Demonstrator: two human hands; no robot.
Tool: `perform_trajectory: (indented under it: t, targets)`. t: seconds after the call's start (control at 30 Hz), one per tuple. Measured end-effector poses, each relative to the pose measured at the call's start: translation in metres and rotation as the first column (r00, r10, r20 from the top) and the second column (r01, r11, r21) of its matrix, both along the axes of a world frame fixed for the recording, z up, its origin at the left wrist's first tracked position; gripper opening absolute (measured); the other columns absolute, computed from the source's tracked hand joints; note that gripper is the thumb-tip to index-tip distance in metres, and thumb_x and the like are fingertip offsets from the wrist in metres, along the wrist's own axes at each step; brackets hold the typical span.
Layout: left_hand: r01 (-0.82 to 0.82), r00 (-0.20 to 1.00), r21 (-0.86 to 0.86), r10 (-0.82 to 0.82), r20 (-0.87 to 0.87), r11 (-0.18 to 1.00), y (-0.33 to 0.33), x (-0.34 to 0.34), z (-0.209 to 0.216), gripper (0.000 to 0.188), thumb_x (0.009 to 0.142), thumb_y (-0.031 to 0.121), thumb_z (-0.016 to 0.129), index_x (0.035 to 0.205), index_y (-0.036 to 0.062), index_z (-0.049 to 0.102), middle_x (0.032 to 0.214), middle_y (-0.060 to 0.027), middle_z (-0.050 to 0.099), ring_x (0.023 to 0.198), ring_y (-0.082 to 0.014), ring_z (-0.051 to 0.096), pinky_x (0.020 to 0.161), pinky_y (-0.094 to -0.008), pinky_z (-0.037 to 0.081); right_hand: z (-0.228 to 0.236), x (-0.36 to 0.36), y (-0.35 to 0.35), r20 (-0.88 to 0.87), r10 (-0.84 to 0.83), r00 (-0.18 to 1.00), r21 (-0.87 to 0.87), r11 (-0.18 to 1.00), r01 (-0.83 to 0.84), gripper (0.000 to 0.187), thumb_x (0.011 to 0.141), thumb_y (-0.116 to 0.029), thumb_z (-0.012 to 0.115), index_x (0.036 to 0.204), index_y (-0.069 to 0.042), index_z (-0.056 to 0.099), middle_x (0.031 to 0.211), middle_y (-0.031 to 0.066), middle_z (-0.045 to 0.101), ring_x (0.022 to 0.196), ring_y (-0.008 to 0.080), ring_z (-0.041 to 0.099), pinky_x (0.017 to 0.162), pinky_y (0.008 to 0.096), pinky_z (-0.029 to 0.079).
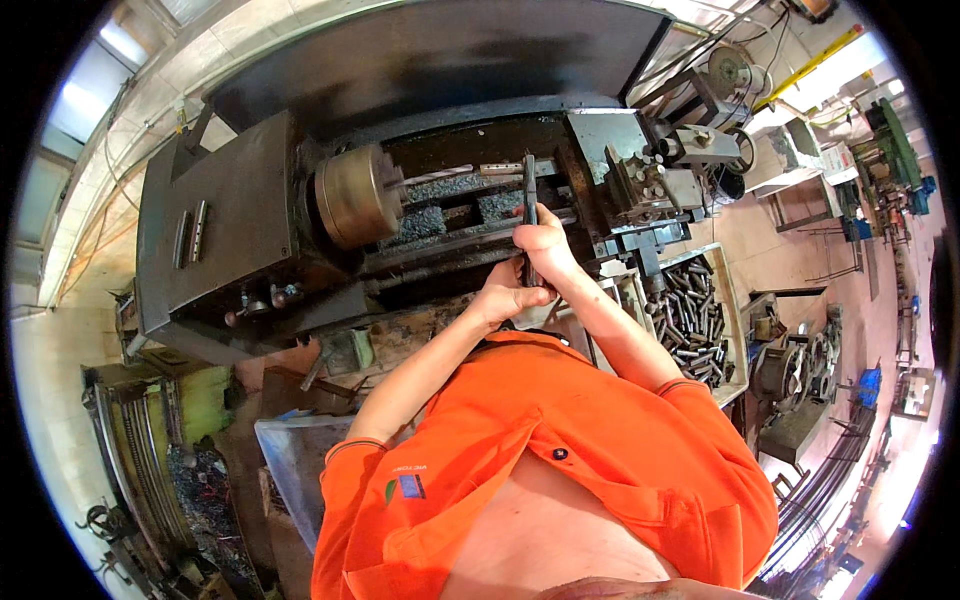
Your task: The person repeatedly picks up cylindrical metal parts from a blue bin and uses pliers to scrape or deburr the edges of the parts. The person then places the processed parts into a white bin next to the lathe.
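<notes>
Both of my hands are closed around a long, dark, narrow metal bar (530, 190) that stretches away from my body over the lathe bed (470, 235). My right hand (543, 243) grips it around its middle. Nearer my body, my left hand (507, 293) is closed at its near end; its exact kind cannot be made out. The far end reaches beside a light metal piece with small holes (500, 168). To the left of that, a slim rod (440, 175) points out from the round chuck (350, 197).
Metal chips (413, 226) lie in the lathe bed. The headstock (225, 225) stands left, and the tool post (645, 185) and tailstock (705, 145) stand right. A tray (742, 350) of short metal cylinders (690, 310) is near my right arm. A dark splash guard (450, 55) rises behind.
</notes>
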State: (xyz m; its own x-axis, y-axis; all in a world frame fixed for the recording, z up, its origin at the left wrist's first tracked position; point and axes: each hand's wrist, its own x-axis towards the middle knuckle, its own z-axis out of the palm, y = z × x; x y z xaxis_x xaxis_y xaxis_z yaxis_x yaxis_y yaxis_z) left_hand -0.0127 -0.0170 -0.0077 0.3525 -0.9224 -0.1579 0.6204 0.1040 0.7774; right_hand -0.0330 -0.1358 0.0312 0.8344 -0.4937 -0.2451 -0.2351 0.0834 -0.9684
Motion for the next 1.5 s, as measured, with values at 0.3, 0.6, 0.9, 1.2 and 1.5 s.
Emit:
perform_trajectory:
  t: [0.3, 0.6, 0.9, 1.2, 1.5]
  targets:
    - [-0.037, 0.996, 0.117, 0.027, 0.084, 0.992, 0.0, 0.009, 0.027, 0.056, 0.065, 0.023, 0.078, 0.108, 0.0005, 0.05, 0.094, -0.003, 0.056, 0.083, -0.0117, 0.056, 0.075, -0.0265, 0.047, 0.013, 0.016, -0.007, -0.046, 0.09, 0.995, -0.06, 0.994, -0.092, 0.027, 0.062, -0.014, 0.055, 0.084, 0.0, 0.048, 0.068, 0.0055, 0.047, 0.064, 0.0137, 0.043, 0.055, 0.0278, 0.038]
    - [-0.216, 0.976, 0.089, 0.216, 0.006, 0.972, 0.033, 0.01, 0.009, 0.05, 0.06, 0.019, 0.081, 0.096, -0.0018, 0.053, 0.086, -0.0033, 0.057, 0.08, -0.0123, 0.057, 0.07, -0.0267, 0.047, 0.025, 0.036, 0.031, -0.139, 0.19, 0.972, -0.102, 0.973, -0.205, 0.026, 0.062, -0.015, 0.056, 0.079, 0.002, 0.047, 0.073, 0.0151, 0.052, 0.071, 0.024, 0.05, 0.066, 0.034, 0.042]
    - [-0.186, 0.982, -0.015, 0.186, 0.003, 0.982, 0.02, 0.01, 0.002, 0.057, 0.058, 0.026, 0.083, 0.096, -0.0034, 0.053, 0.083, -0.0032, 0.058, 0.074, -0.0121, 0.058, 0.063, -0.0244, 0.048, 0.022, 0.029, 0.023, -0.156, 0.128, 0.979, -0.08, 0.987, -0.141, 0.021, 0.065, -0.011, 0.053, 0.082, -0.001, 0.046, 0.066, 0.0061, 0.045, 0.063, 0.0145, 0.042, 0.056, 0.0292, 0.039]
    - [-0.193, 0.981, 0.028, 0.193, 0.015, 0.981, 0.029, 0.013, 0.004, 0.051, 0.055, 0.024, 0.081, 0.088, -0.0035, 0.055, 0.08, -0.003, 0.057, 0.072, -0.0125, 0.056, 0.061, -0.0258, 0.047, 0.018, 0.035, 0.034, -0.115, 0.126, 0.985, -0.195, 0.97, -0.147, 0.02, 0.064, -0.01, 0.052, 0.08, 0.0, 0.045, 0.068, 0.0093, 0.045, 0.066, 0.0171, 0.042, 0.059, 0.0304, 0.039]
    - [-0.239, 0.971, -0.015, 0.239, -0.005, 0.971, 0.038, 0.02, -0.002, 0.032, 0.059, 0.008, 0.078, 0.078, -0.0004, 0.054, 0.076, -0.0021, 0.056, 0.071, -0.0125, 0.057, 0.063, -0.0254, 0.049, 0.016, 0.045, 0.042, -0.179, 0.181, 0.967, -0.232, 0.947, -0.22, 0.034, 0.061, -0.014, 0.054, 0.087, 0.007, 0.046, 0.074, 0.0221, 0.054, 0.074, 0.0345, 0.056, 0.067, 0.0357, 0.044]
